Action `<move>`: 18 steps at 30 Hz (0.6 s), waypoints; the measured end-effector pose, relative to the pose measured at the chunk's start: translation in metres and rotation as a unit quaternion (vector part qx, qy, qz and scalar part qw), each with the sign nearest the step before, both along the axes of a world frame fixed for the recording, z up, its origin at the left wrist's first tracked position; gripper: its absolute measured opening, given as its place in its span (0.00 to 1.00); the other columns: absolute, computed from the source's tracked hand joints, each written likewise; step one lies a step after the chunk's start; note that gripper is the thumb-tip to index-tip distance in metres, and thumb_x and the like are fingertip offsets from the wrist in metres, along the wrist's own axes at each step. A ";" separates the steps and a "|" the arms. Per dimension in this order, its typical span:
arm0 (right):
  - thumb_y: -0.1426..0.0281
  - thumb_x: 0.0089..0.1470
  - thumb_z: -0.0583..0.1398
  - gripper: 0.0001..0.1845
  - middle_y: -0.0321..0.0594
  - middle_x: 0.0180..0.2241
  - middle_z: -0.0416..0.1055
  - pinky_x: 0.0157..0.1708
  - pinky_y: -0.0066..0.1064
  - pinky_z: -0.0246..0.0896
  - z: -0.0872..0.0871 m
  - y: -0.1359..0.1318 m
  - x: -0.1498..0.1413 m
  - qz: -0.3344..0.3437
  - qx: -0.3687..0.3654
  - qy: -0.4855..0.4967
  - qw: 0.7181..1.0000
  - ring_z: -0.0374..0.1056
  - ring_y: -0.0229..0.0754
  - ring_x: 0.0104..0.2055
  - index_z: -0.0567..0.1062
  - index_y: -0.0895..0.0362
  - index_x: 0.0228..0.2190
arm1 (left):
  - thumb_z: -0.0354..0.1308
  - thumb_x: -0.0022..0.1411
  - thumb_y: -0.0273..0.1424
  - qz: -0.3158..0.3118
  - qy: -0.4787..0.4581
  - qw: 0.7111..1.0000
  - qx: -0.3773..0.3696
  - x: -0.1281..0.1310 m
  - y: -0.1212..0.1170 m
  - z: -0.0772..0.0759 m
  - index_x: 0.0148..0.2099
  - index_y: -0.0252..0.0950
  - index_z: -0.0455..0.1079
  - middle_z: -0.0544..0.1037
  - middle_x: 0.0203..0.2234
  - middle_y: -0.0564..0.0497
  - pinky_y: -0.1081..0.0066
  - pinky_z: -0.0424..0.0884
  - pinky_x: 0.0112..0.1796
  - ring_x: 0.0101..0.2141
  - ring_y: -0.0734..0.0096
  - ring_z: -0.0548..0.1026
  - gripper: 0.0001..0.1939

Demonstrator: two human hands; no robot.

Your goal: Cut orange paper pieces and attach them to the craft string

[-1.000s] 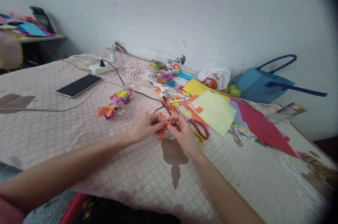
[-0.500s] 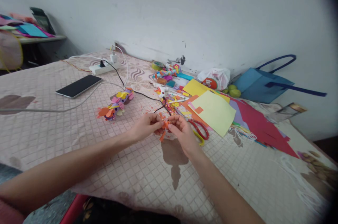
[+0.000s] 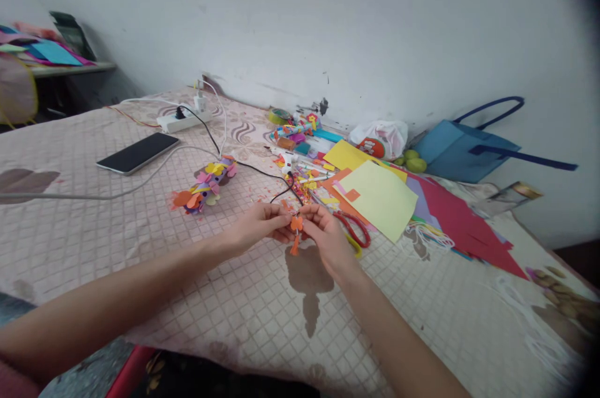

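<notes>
Between my two hands is a small orange paper ornament (image 3: 297, 223) with rounded lobes and a tassel-like tail hanging below it. My left hand (image 3: 267, 222) pinches its left side between thumb and fingers. From the right, my right hand (image 3: 327, 234) grips the other side, its fingers bent and partly hiding the upper edge. Just beyond my right hand lie scissors with red handles (image 3: 355, 228), and a yellow handle (image 3: 354, 245) shows beside them. Off to the left rests a purple roll covered in colourful paper petals (image 3: 206, 185).
A glue gun (image 3: 285, 162) with a black cord lies among paper scraps (image 3: 309, 182). Coloured sheets (image 3: 382, 198), white string (image 3: 431, 235) and a blue bag (image 3: 464, 151) are on the right. On the left are a phone (image 3: 139, 153) and a power strip (image 3: 185, 119) with cables.
The orange ornament has turned in my fingers, so its rounded lobes now face me and its tail hangs straighter and slightly further right. Both hands keep their pinch.
</notes>
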State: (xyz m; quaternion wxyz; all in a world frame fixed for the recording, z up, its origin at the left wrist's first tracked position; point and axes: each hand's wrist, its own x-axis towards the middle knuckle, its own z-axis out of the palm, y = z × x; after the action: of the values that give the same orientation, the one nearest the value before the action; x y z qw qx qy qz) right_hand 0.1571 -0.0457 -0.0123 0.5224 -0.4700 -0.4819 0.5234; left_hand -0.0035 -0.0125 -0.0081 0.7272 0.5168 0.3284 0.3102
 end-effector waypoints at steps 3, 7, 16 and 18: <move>0.70 0.46 0.61 0.09 0.34 0.29 0.68 0.26 0.26 0.59 0.001 0.000 0.000 0.000 -0.003 0.007 1.000 0.64 0.35 0.28 0.69 0.56 0.33 | 0.61 0.54 0.37 -0.007 -0.008 1.000 -0.004 -0.001 0.001 -0.001 0.33 0.30 0.70 0.79 0.27 0.46 0.72 0.72 0.33 0.28 0.71 0.77 0.13; 0.70 0.45 0.61 0.09 0.33 0.27 0.68 0.23 0.25 0.57 0.004 -0.001 -0.001 -0.003 -0.009 0.006 1.000 0.63 0.34 0.26 0.69 0.56 0.32 | 0.62 0.53 0.36 -0.008 -0.009 1.000 -0.001 -0.001 0.001 -0.001 0.33 0.30 0.71 0.79 0.27 0.46 0.71 0.72 0.34 0.29 0.71 0.77 0.13; 0.69 0.45 0.61 0.10 0.34 0.27 0.69 0.23 0.25 0.57 0.005 -0.002 0.000 -0.003 -0.009 0.004 1.000 0.63 0.34 0.26 0.69 0.56 0.32 | 0.62 0.53 0.31 -0.014 -0.012 1.000 0.002 -0.001 0.000 0.001 0.33 0.31 0.71 0.79 0.27 0.48 0.71 0.72 0.35 0.29 0.72 0.77 0.08; 0.69 0.45 0.61 0.09 0.34 0.27 0.69 0.23 0.25 0.58 0.005 -0.002 0.000 -0.004 -0.009 0.004 1.000 0.63 0.34 0.26 0.69 0.56 0.32 | 0.61 0.53 0.29 -0.015 -0.008 1.000 0.007 -0.001 0.001 0.000 0.34 0.31 0.71 0.79 0.27 0.48 0.72 0.72 0.35 0.29 0.73 0.77 0.06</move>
State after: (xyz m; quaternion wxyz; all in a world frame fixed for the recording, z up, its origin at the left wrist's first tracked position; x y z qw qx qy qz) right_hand 0.1572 -0.0472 -0.0078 0.5220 -0.4742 -0.4735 0.5277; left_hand -0.0046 -0.0119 -0.0084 0.7307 0.5240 0.3131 0.3056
